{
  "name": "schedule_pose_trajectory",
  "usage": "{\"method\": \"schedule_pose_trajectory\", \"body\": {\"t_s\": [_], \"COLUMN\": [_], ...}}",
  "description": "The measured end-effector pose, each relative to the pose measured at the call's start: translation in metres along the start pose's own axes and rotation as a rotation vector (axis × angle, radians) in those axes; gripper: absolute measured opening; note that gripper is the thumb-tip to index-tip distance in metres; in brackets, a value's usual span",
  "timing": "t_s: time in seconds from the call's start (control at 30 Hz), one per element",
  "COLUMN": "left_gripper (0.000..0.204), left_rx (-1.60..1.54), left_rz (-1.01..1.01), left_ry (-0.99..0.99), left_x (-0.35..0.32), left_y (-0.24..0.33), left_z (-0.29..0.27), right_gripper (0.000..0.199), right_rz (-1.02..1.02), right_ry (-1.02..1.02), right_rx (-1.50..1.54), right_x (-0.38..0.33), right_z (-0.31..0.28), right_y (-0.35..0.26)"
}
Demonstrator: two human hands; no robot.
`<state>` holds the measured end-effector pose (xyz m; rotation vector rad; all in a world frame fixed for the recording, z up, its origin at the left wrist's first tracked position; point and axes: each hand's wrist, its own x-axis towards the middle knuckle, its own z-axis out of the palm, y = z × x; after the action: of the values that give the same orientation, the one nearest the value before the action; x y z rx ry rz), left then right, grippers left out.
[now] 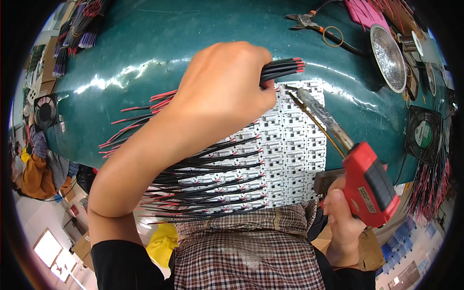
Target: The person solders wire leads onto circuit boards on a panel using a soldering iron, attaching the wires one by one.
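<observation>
My left hand [227, 79] is closed round a bundle of black wires [282, 68] with red ends, held over the upper part of a white circuit board panel [292, 159]. Gripped in my right hand [344, 217] is a red and black soldering gun [369, 186]. Its metal tip, with a thin brass-coloured tube beside it, points up and left to the panel, close to my left fingers. Rows of black wires [217, 169] lie across the panel's left part, their right ends at the boards. My left forearm hides some of the panel and wires.
Cutting pliers [304, 21] lie at the far right, near a metal bowl [388, 58] and a pink block [367, 12]. Small fans stand at the left [45, 112] and right [423, 135]. More wire bundles [92, 24] sit at the far left. The mat [159, 34] is green.
</observation>
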<state>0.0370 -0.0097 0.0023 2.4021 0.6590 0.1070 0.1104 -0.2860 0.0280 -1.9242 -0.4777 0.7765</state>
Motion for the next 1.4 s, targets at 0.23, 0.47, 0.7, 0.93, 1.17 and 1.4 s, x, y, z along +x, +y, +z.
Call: {"method": "schedule_pose_trajectory", "body": {"t_s": [0.23,0.47,0.7,0.93,1.17,1.4], "left_gripper": [0.02,0.028,0.028,0.016,0.022,0.023], "left_rx": [0.049,-0.189,-0.002,-0.086,-0.011,0.039], "left_rz": [-0.022,-0.081,0.084,0.076,0.037,0.049], "left_ry": [-0.039,-0.031,0.267,0.198,0.127,0.143], "left_x": [-0.001,-0.004,-0.01,-0.025,-0.03,-0.027], "left_y": [0.001,-0.002,-0.002,0.014,0.013,0.01], "left_z": [-0.001,-0.003,-0.008,-0.01,0.01,0.016], "right_gripper": [0.02,0.019,0.018,0.02,0.026,0.022], "right_rz": [0.025,0.024,0.012,0.032,0.012,0.047], "right_ry": [0.057,0.082,0.05,0.062,0.002,0.008], "right_rx": [0.113,0.138,0.151,0.189,0.075,0.048], "right_x": [0.001,-0.001,-0.002,-0.008,-0.014,-0.011], "right_z": [0.001,-0.001,-0.004,-0.006,-0.005,-0.003], "right_y": [-0.008,-0.005,-0.007,-0.004,0.003,0.007]}}
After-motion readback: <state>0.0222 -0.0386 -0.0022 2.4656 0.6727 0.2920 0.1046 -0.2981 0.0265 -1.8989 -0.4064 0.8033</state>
